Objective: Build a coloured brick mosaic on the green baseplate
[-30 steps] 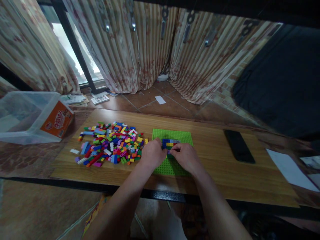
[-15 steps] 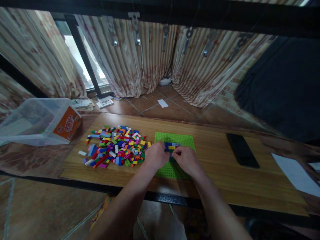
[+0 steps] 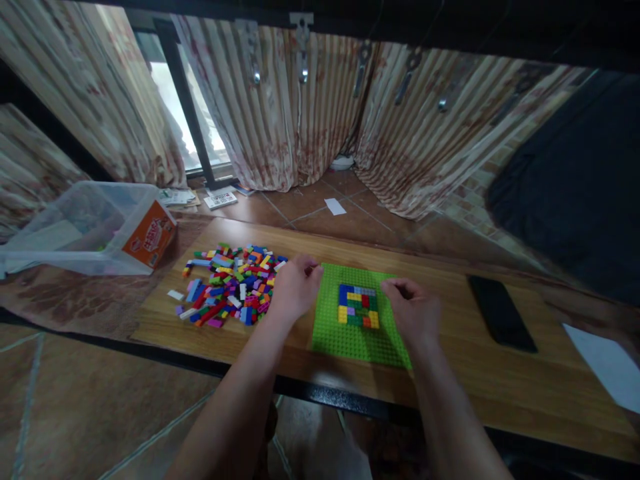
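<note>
Bricks (image 3: 359, 312) on the plate (image 3: 330, 341) lie between left hand (image 3: 296, 287) and right hand (image 3: 414, 308), nearer the right; both curl; whether pinching, I cannot tell.

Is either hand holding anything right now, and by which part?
Cannot be told: the left hand and right hand, at opposite sides of the green baseplate, are curled and could hide something small.

You've got a studded plastic baseplate (image 3: 334, 345) ctr frame, plastic bricks (image 3: 220, 291) ctr-L, smooth wood-grain tabletop (image 3: 505, 400) w/ slight sheen. Far L, you've a translucent plastic bin (image 3: 95, 261); upper ctr, pleated cloth curtains (image 3: 270, 127).
</note>
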`<state>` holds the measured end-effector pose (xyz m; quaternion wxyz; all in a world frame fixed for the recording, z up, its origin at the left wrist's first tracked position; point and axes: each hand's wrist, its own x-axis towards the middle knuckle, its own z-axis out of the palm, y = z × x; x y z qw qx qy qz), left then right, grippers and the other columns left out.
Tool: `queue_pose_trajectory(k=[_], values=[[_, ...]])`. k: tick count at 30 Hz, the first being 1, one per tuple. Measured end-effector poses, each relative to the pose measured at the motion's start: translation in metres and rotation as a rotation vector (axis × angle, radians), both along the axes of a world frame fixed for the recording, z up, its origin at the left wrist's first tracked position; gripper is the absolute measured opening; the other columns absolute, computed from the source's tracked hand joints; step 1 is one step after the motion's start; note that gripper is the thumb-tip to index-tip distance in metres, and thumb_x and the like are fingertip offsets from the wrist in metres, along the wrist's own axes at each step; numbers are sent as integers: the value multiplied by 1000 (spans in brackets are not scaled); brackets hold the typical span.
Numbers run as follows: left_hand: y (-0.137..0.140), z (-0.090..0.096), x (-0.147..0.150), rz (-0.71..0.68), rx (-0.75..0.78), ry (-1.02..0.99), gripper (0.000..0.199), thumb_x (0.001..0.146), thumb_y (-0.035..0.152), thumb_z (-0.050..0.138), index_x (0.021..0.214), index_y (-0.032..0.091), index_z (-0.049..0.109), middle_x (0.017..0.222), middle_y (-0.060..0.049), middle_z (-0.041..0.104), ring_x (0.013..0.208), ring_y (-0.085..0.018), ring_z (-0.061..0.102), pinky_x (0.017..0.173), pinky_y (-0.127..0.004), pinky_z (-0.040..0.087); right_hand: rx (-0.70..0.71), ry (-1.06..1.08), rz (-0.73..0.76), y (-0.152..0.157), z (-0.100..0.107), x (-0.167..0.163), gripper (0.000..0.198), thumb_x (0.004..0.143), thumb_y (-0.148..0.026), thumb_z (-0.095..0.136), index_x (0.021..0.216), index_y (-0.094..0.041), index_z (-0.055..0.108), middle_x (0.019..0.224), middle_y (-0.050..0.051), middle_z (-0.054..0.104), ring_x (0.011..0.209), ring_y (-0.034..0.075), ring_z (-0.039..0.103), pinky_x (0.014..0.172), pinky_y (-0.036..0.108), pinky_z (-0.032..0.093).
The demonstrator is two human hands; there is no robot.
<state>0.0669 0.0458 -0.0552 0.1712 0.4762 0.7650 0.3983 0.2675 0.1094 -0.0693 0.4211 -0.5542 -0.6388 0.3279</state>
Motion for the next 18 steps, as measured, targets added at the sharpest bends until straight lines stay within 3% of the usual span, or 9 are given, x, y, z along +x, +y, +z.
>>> queue_pose_trajectory(k=[4, 10, 14, 18], values=[[-2, 2, -21, 146, 299, -181, 17, 81, 30, 55, 77, 15, 63, 63, 0, 62, 59, -12, 57, 55, -21, 41, 38, 41, 53, -7, 0, -8, 19, 75, -36, 62, 73, -18, 69, 70, 3, 70, 66, 17, 63, 66, 30, 49], [-18, 20, -56, 401, 614, -454, 18, 76, 31, 60, 67, 16, 57, 55, 4, 55, 46, -6, 45, 46, -17, 35, 38, -9, 198, -28, 0, -29, 23, 80, -40, 60, 77, -19, 69, 74, 3, 69, 68, 17, 62, 64, 29, 48], [-31, 27, -75, 531, 758, -605, 17, 72, 31, 64, 70, 16, 57, 56, 5, 53, 45, -5, 44, 45, -16, 36, 93, -82, 384, -47, -1, -44, 19, 85, -35, 56, 79, -21, 68, 75, 1, 68, 68, 15, 61, 66, 27, 46], [-37, 28, -82, 565, 810, -673, 16, 70, 31, 66, 73, 17, 59, 57, 6, 53, 47, -5, 45, 47, -15, 36, 132, -218, 585, -62, -5, -58, 16, 88, -26, 53, 85, -21, 67, 82, 2, 67, 75, 15, 61, 71, 27, 46]])
